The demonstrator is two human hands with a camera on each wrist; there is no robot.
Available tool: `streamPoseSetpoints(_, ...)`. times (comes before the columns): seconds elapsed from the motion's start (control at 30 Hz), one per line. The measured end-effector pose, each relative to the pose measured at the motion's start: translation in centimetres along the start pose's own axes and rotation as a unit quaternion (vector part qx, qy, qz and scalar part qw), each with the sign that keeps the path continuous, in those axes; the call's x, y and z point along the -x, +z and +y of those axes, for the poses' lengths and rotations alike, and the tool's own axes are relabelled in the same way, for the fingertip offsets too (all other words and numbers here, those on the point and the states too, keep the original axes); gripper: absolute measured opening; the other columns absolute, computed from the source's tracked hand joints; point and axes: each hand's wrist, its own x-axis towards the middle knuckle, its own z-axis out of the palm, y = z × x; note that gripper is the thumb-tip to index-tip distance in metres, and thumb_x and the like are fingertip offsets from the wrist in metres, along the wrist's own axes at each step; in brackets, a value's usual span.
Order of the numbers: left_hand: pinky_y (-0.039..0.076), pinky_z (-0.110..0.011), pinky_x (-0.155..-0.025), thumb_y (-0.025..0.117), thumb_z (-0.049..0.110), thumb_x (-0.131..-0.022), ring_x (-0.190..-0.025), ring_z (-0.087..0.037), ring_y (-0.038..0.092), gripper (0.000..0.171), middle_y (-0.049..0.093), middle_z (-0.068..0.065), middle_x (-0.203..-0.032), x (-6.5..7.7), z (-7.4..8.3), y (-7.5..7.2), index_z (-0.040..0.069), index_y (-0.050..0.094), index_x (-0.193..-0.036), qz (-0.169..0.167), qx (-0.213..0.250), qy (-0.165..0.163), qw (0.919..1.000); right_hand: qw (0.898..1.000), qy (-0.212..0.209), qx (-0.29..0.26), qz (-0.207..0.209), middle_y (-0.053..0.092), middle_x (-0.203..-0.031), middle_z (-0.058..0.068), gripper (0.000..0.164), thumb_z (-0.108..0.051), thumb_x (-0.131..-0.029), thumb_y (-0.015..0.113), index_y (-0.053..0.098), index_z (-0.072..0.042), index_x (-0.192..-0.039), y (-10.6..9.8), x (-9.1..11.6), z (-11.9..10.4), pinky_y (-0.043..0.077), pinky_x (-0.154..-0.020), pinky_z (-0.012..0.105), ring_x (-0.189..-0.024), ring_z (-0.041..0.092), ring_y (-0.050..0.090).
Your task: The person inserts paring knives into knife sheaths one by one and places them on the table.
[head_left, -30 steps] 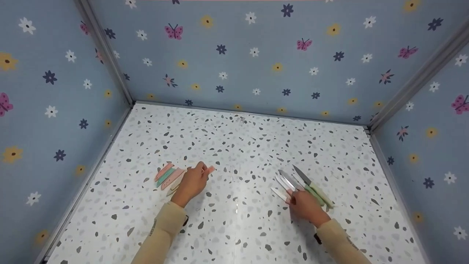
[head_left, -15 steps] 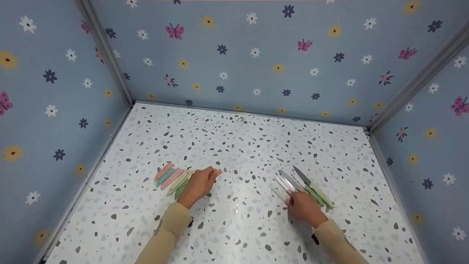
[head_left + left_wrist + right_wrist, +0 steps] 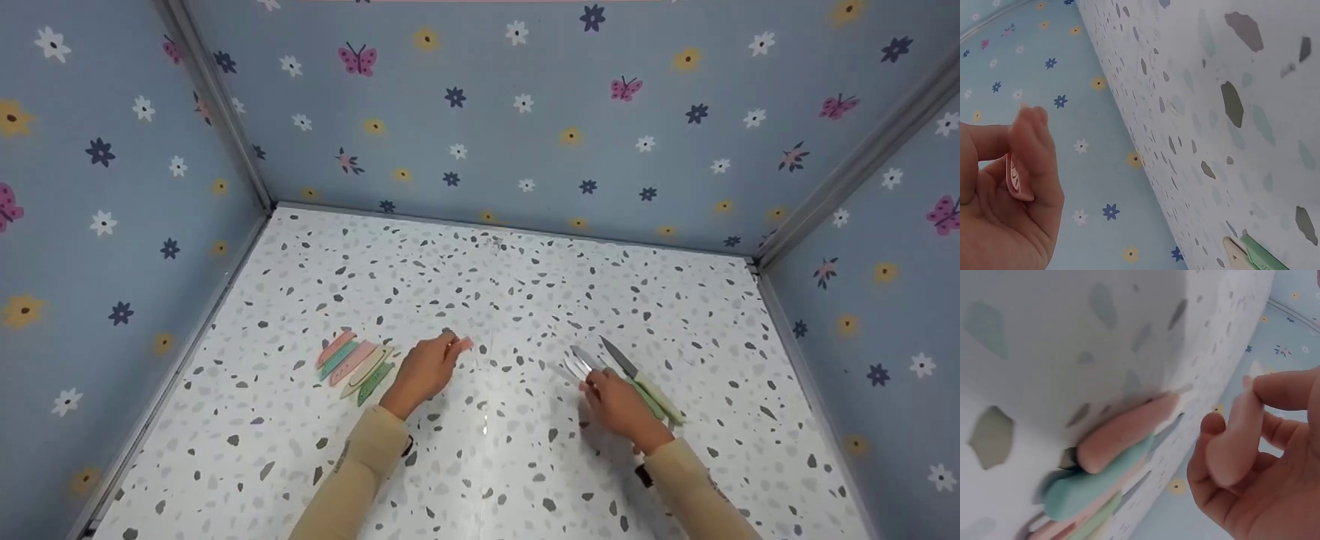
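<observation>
In the head view my left hand [image 3: 421, 369] pinches a pink knife sheath [image 3: 466, 343] over the middle of the table. The left wrist view shows this sheath partly hidden by the curled fingers. On the right, my right hand [image 3: 621, 405] grips a knife by its pink handle [image 3: 1237, 439], raised off the table in the right wrist view. Its blade is blurred. Beneath and beside that hand lie several knives, among them one with a pale green handle [image 3: 661, 397], one with a teal handle [image 3: 1100, 481] and another with a pink handle [image 3: 1129, 433].
Left of my left hand, several sheaths lie in a slanted row: a teal sheath [image 3: 338, 361], a cream sheath [image 3: 367, 373], a green sheath [image 3: 375, 384] and pink ones. A speckled white table [image 3: 480, 465] is bounded by flower-patterned blue panels [image 3: 487, 120].
My left hand has moved right with the pink sheath, uncovering the green sheath in the row. My right hand has lifted the pink-handled knife from the table.
</observation>
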Motion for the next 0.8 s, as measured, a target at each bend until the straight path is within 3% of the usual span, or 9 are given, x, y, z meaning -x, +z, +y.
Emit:
streamPoseSetpoints(0.27, 0.03, -0.028, -0.051, 0.045, 0.034, -0.101, -0.051, -0.012, 0.033, 0.028, 0.034, 0.003, -0.059, -0.8, 1.2, 0.5, 0.013, 0.05, -0.082, -0.004, 0.016, 0.031, 0.9994, 1.0, -0.009, -0.017, 0.001, 0.049, -0.072, -0.003, 0.017, -0.028, -0.101, 0.048, 0.056, -0.013, -0.098, -1.3, -1.4, -0.8, 0.039, -0.056, 0.033, -0.06, 0.013, 0.045)
streamPoseSetpoints(0.53, 0.027, -0.029, -0.048, 0.044, 0.038, -0.1, -0.049, -0.012, 0.031, 0.032, 0.033, 0.003, -0.057, -0.7, 1.9, 0.7, 0.015, 0.048, -0.078, -0.035, 0.001, 0.031, 0.9989, 0.999, -0.02, -0.033, 0.001, 0.044, -0.055, -0.007, 0.025, -0.034, -0.097, 0.054, 0.06, -0.018, -0.079, -2.6, -2.1, -1.7, 0.036, -0.05, 0.03, -0.049, 0.009, 0.04)
streamPoseSetpoints(0.8, 0.027, -0.026, -0.047, 0.042, 0.029, -0.102, -0.047, -0.009, 0.029, 0.028, 0.032, 0.004, -0.055, -0.3, 2.2, 1.5, 0.016, 0.048, -0.077, -0.065, 0.009, 0.054, 0.9964, 0.998, -0.046, -0.036, -0.005, 0.035, -0.05, -0.01, 0.033, -0.034, -0.096, 0.056, 0.053, -0.019, -0.066, -3.8, -2.7, -2.3, 0.033, -0.049, 0.028, -0.045, 0.005, 0.032)
